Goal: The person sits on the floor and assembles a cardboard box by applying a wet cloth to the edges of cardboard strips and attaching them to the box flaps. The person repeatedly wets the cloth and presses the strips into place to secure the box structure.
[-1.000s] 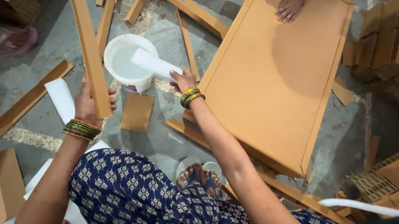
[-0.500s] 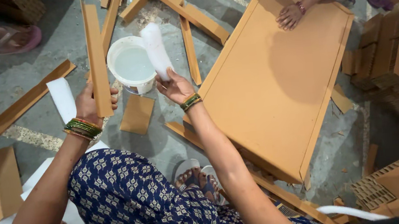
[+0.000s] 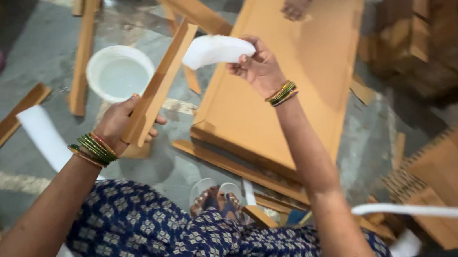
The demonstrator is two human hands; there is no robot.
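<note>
Sitting on the floor (image 3: 18,65), a person in a blue patterned garment (image 3: 155,232) was seen from above, one sandalled foot (image 3: 213,198) showing just beyond the knee. A cardboard strip (image 3: 162,81) was held by the left hand (image 3: 123,122), the grip closed round its lower end, so that the strip rose tilted away from the body toward the far side. The strip was judged stiff along its length yet light, easily creased if squeezed hard; it was best taken near one end or the middle, across its flat faces, as it was here. A white paper piece (image 3: 215,50) was pinched at one end by the fingers of the right hand (image 3: 259,66), lifted clear of the floor just beside the strip's upper end; whether the two touched could not be told. The paper was judged thin, limp and easily torn, best held lightly by an edge. Beyond the left hand a white bowl (image 3: 118,75) holding something pale stood on the floor, with loose strips scattered around it. To the right a large cardboard panel (image 3: 292,82) lay flat, and at its far edge another person's hand (image 3: 295,5) rested on it.
</note>
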